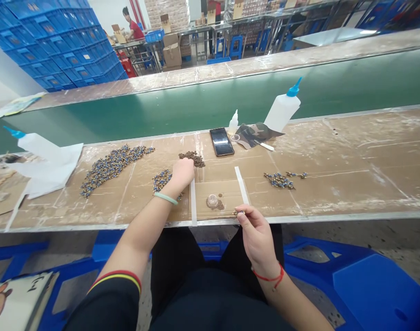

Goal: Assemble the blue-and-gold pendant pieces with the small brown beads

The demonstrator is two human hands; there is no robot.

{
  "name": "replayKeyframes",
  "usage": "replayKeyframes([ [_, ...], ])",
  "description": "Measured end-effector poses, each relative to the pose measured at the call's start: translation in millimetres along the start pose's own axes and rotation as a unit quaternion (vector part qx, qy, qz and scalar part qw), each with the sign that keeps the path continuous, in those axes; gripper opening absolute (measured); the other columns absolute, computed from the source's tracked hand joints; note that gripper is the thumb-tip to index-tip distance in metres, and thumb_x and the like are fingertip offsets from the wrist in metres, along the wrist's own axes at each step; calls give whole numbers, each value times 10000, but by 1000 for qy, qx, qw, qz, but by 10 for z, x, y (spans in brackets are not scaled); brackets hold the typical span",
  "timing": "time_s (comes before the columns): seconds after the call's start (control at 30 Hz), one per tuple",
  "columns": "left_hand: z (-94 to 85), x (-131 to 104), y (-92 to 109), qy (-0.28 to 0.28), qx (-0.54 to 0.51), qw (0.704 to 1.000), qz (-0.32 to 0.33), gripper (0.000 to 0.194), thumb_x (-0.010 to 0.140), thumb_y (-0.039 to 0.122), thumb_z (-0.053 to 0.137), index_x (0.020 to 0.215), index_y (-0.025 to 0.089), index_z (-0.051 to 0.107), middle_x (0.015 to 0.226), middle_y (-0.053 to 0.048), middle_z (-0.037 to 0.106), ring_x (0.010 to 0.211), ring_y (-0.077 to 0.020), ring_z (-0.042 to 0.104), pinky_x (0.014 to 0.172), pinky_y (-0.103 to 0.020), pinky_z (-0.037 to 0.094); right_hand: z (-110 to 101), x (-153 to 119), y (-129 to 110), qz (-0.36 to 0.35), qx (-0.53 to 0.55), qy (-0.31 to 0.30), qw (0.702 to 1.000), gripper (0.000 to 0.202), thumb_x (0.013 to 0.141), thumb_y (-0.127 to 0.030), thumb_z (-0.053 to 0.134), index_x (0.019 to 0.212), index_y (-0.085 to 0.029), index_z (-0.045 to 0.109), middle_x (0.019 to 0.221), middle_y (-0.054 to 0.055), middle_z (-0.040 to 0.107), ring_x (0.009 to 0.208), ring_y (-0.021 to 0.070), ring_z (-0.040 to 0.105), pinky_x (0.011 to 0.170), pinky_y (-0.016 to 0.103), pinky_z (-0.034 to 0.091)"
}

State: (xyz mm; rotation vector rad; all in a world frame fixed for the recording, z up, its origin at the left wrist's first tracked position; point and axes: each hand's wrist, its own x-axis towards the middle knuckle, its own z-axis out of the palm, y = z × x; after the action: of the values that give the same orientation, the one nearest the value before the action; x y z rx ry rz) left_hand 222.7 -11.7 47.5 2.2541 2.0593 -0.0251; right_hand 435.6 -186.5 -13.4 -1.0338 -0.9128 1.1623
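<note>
My left hand [183, 172] reaches over the table to a small pile of tiny brown pieces [198, 161]. Its fingers are closed at the pile's edge, and whatever is between them is hidden. Close to that wrist lies a heap of small blue-and-gold metal parts [161, 178]. At the table's front edge, my right hand [258, 234] pinches a small blue-and-gold metal part [238, 212] between thumb and forefinger. A small round clear container [212, 201] sits between the hands, with a dark wet-looking patch beside it.
A larger heap of metal parts [110, 168] lies left, a smaller group [280, 180] right. Toward the back are a phone [221, 141], a small dropper bottle [233, 123] and a blue-capped white bottle [282, 110]. Another blue-capped bottle [39, 146] lies on white paper at left.
</note>
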Motion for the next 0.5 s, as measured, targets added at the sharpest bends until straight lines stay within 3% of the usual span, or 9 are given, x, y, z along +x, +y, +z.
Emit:
replayKeyframes([
  [0.13,1,-122,-41,-1,5,999,38,321,935,46,454,1058,60,751,1140,-254,717,1164,-348,670,976,-425,520,13,22,-33,-4,-3,3,1000,230,895,-477,790,944,-253,779,871,25,716,807,178,631,748,310,516],
  [0.27,1,-102,-57,-8,-22,997,75,312,887,-15,458,970,69,747,1116,-252,711,1157,-338,654,1014,-435,504,38,31,-44,-2,-6,-5,1000,232,895,-476,789,946,-250,780,874,32,729,823,186,648,763,320,526],
  [0.4,-85,-69,-93,-6,-85,993,82,247,837,-16,514,820,113,724,983,-206,717,1050,-313,669,986,-426,508,31,29,-29,-9,-18,-12,1000,220,909,-461,776,961,-248,776,899,39,735,842,192,655,779,331,536],
  [0.5,-175,-163,-149,0,-149,985,83,212,892,77,519,798,150,694,861,-127,700,886,-253,661,873,-386,530,27,47,-51,-35,-31,-1,999,213,923,-456,763,966,-248,774,901,36,729,834,187,652,769,324,536],
])
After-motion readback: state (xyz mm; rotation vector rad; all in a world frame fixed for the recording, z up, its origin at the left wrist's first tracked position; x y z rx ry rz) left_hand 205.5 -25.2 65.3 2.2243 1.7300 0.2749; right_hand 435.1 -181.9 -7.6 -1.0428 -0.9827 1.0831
